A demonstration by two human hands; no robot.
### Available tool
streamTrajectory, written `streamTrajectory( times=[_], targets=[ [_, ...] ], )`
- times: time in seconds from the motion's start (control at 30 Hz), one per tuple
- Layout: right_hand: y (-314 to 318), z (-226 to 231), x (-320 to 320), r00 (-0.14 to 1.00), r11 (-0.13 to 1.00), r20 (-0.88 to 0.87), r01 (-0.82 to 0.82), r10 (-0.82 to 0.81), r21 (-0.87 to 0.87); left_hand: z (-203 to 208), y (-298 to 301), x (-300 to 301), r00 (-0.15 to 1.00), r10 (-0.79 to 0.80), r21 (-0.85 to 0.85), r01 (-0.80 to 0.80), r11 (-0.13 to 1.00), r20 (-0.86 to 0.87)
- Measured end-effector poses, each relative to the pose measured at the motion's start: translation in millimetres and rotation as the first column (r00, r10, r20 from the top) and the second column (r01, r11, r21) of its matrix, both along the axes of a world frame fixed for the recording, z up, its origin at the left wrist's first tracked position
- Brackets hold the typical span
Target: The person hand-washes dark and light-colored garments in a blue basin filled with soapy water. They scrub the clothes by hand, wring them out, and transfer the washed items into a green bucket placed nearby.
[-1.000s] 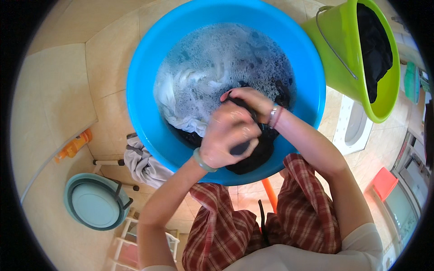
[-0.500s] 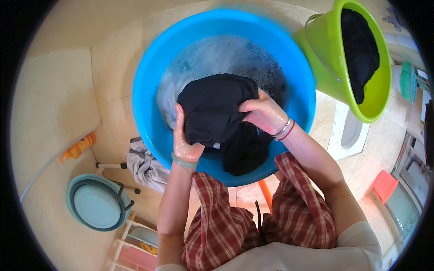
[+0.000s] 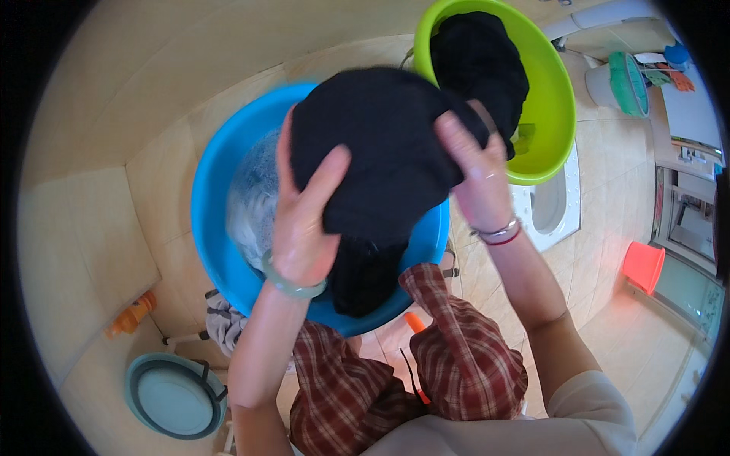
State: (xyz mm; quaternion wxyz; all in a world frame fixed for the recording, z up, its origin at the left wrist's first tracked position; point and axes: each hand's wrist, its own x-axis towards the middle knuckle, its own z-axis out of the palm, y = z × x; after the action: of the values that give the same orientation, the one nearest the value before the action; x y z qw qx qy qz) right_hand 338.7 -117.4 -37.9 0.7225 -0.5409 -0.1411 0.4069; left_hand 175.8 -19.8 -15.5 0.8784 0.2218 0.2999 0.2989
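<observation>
A black cloth garment (image 3: 376,152), bunched into a rounded bundle, is held up between both hands above the blue basin (image 3: 209,205). My left hand (image 3: 308,213) grips its left side, thumb across the front. My right hand (image 3: 480,167) clasps the right side, slightly blurred. Below the bundle, another dark cloth (image 3: 365,277) lies at the near side of the basin; whether it joins the held one cannot be told. Foamy water (image 3: 255,175) and pale cloth show at the basin's left. Behind my right hand, the green bucket (image 3: 555,99) holds black clothing (image 3: 483,68).
A squat toilet (image 3: 551,205) is set in the tiled floor beyond the bucket. Grey cloth (image 3: 224,323) hangs left of the basin, near a grey-green folding basin (image 3: 171,399) and an orange bottle (image 3: 131,315). A red bin (image 3: 643,266) stands at the right.
Both hands have lifted the black garment up and to the right, toward the green bucket. The view has swung right, so basin and bucket appear further left.
</observation>
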Motion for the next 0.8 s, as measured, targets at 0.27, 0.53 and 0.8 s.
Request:
streamTrajectory(
  times=[0.27, 0.53, 0.8],
  targets=[
    [-39, 18, 164, 0.99, 0.988, -0.048, 0.136, -0.133, 0.065, 2, -59, 146, 0.955, -0.165, 0.109, 0.141, 0.984, 0.249],
    [-58, -8, 184, 0.964, 0.974, 0.221, 0.182, -0.149, -0.138, -34, -89, 171, 0.944, -0.321, 0.112, 0.312, 0.944, 0.078],
    [-69, -70, 183, 0.456, 0.836, 0.818, 0.242, 0.35, -0.493, -51, -95, 176, 0.793, -0.385, 0.492, 0.6, 0.631, -0.473]
  ],
)
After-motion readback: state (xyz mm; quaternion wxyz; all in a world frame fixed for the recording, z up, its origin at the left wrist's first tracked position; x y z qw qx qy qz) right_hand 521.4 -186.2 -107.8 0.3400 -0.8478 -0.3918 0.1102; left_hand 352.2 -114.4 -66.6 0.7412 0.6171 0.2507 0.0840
